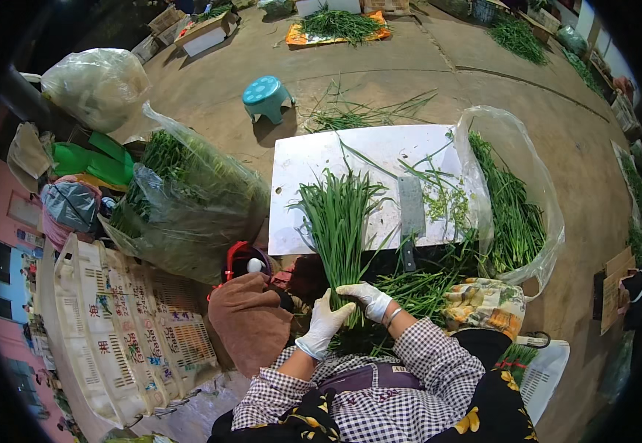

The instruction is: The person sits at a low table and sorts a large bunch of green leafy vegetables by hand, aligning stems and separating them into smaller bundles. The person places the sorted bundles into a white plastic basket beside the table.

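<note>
A bunch of green garlic chives (338, 221) is gripped near its lower ends by both of my hands, which wear thin white gloves. My left hand (325, 325) wraps it from the left, thumb up. From the right, my right hand (369, 299) closes on the stems, fingers pointing left. The leaf tips fan out over a white board (293, 166). Right of the bunch lies a cleaver (412, 207), its black handle past the board's near edge. Cut leaves and pale trimmings (445, 199) are scattered beside the blade. More loose chives (420, 290) lie by my right forearm.
A clear plastic bag (550, 221) of chives stands at the board's right. On the left are a large bag of greens (205, 205), stacked white plastic crates (127, 332) and a brown cloth (252, 324). A blue stool (265, 97) stands beyond the board.
</note>
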A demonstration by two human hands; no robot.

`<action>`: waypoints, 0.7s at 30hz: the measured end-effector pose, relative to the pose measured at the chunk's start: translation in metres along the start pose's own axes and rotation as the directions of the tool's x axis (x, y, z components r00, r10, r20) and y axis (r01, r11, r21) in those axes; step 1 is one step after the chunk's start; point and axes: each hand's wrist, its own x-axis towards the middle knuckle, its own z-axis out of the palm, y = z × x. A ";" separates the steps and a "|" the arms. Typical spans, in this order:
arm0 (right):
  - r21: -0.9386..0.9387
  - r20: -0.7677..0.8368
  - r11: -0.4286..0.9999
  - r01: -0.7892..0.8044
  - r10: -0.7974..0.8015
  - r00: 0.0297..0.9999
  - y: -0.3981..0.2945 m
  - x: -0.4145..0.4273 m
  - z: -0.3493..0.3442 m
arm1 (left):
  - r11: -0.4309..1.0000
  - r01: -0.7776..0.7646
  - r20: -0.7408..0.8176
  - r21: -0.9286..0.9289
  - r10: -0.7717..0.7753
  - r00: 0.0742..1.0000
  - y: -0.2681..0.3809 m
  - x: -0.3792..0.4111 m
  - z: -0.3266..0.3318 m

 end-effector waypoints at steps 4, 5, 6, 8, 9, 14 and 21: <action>0.097 0.012 0.991 -0.087 0.086 0.996 -0.007 -0.010 -0.008 | 0.998 -0.001 -0.113 0.062 0.008 0.994 -0.009 0.006 0.002; 0.114 0.033 0.990 -0.088 0.084 0.996 -0.007 -0.012 -0.010 | 0.998 0.005 -0.129 0.063 0.003 0.992 -0.010 0.008 0.002; 0.082 0.004 0.994 -0.078 0.078 0.997 -0.010 -0.017 -0.008 | 1.000 0.010 -0.167 0.001 -0.010 0.986 -0.005 0.011 0.005; 0.108 0.054 0.990 -0.087 0.082 0.995 -0.013 -0.022 -0.007 | 0.932 0.011 -0.089 -0.363 -0.047 0.995 0.005 0.019 0.010; 0.125 0.074 0.988 -0.091 0.082 0.994 -0.012 -0.025 -0.008 | 0.847 0.051 -0.024 -0.529 -0.076 0.997 0.032 0.017 0.005; 0.027 0.023 0.982 -0.186 0.186 0.982 -0.020 -0.043 -0.003 | 0.595 0.295 0.290 -0.748 -0.106 0.951 0.035 0.038 -0.005; -0.162 -0.173 0.986 -0.028 -0.001 0.985 -0.020 -0.050 0.011 | 0.603 0.199 0.150 -0.773 -0.130 0.980 0.025 0.044 0.004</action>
